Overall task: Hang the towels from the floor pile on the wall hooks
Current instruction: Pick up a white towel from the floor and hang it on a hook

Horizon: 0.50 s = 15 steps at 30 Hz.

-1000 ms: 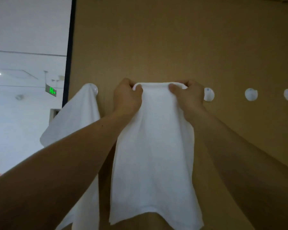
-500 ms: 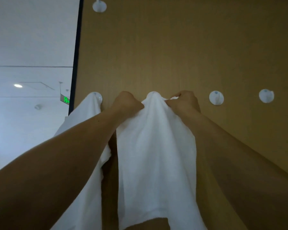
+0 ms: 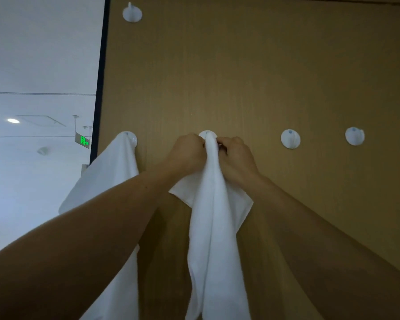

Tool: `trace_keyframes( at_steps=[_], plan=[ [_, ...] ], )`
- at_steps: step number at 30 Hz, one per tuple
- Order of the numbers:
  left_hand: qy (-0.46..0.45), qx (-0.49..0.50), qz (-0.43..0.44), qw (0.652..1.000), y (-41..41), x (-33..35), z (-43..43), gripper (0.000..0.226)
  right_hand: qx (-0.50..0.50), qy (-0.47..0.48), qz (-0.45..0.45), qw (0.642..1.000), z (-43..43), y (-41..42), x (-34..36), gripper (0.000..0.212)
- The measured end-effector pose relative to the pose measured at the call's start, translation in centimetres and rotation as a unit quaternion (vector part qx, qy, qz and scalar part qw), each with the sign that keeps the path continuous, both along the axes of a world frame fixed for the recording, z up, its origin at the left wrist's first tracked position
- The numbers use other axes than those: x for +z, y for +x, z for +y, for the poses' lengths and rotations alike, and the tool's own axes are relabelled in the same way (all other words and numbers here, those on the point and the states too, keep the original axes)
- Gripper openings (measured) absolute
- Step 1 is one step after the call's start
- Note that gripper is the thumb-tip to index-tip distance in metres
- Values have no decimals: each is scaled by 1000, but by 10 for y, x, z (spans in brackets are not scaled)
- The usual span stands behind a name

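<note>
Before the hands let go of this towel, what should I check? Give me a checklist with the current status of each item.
1. The bunched white cloth towel is raised to the round white plastic hook: ok.
2. Towel caught on that hook's peg: cannot tell, the cloth covers it.
3. The left hand and the right hand both grip the towel just below the hook: ok.
4. The other white towel hangs from the leftmost hook of the row: ok.
5. The next hook to the right is bare for the following towel: ok.
6. Towel's lower end hangs free: cannot tell, it is out of frame.
</note>
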<state>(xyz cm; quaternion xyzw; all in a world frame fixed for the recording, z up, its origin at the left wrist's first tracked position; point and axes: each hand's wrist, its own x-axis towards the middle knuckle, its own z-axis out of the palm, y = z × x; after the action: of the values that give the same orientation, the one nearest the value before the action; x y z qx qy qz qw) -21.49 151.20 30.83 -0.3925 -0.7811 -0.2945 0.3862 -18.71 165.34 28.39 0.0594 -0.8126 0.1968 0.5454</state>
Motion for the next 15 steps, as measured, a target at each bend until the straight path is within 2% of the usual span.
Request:
trace_keyframes(
  at_steps=[3,8,12,13,15],
  plan=[
    [103,-101,-144,979,3,1,-1,27,45,-54,-28,997,-6,6,-4,37],
    [165,-123,-216,955,6,-16,4,25,86,-102,-106,985,-15,19,-2,28],
    [237,-215,-333,887,4,-36,10,27,137,-135,-146,970,-18,20,-16,13],
    [260,-229,-339,874,4,-44,12,28,152,-151,-141,967,-20,19,-22,12],
    [285,-216,-302,884,3,-60,16,30,159,-173,-115,965,-22,19,-37,19]
  ],
)
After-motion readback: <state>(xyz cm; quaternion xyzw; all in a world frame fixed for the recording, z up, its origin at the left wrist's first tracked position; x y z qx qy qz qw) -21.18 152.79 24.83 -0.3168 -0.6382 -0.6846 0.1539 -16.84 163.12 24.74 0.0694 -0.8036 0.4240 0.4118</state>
